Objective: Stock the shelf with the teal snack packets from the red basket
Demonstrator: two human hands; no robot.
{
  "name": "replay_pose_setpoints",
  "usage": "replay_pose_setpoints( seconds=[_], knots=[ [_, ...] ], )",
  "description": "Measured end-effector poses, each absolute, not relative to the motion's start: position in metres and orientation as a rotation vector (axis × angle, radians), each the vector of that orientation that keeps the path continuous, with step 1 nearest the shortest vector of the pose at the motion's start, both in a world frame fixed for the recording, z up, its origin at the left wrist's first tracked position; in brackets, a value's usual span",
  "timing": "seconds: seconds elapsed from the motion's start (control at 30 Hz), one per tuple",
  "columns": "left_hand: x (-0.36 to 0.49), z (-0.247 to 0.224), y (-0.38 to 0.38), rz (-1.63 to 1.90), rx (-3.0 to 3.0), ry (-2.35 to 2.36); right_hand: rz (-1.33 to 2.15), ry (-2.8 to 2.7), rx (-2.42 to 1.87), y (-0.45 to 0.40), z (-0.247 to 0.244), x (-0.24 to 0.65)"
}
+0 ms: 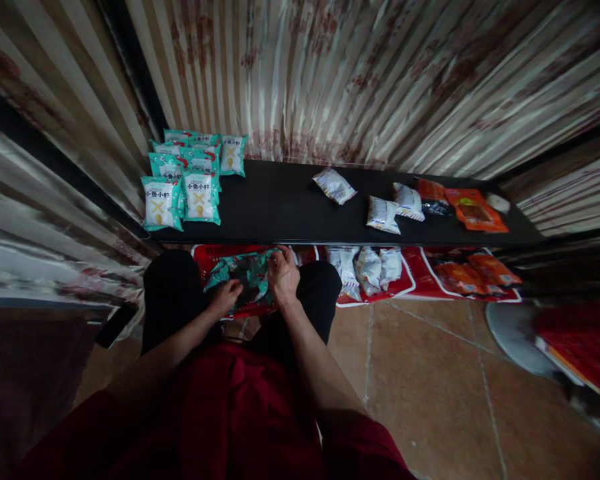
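The right hand (283,275) is pinching green plastic packaging (257,272) over the red basket (205,255), apparently steadying it, while the left hand (224,299) is curling alongside, its hold unclear.

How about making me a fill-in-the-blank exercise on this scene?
The teal-and-white plastic snack packets stand at the long black shelf's ____ end.
The orange plastic packets on it lie toward its ____ end.
The bare left hand and bare right hand are over a plastic basket coloured ____.

Left; right; red.
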State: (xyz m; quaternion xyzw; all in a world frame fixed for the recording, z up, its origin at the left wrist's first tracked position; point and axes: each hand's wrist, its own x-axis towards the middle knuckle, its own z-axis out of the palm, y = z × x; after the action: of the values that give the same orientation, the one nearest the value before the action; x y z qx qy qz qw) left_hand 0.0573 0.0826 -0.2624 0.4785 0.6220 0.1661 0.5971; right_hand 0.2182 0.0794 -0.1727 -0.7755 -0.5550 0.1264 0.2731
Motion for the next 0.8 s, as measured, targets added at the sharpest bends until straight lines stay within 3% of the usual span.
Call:
replay_pose_setpoints(
  seconds=[0.3,0.6,0.8],
  knots=[
    [0.068,-0.205,0.097,0.843,0.247,1.003,0.554,-1.224,-1.649,0.059,-0.179,0.216],
    [0.055,-0.189,0.107,1.017,0.302,1.158,1.201,-1.054,-1.423,0.046,-0.172,0.222],
    [0.057,-0.182,0.103,1.053,0.406,1.185,1.374,-0.597,-1.244,0.049,-0.161,0.217]
  ],
)
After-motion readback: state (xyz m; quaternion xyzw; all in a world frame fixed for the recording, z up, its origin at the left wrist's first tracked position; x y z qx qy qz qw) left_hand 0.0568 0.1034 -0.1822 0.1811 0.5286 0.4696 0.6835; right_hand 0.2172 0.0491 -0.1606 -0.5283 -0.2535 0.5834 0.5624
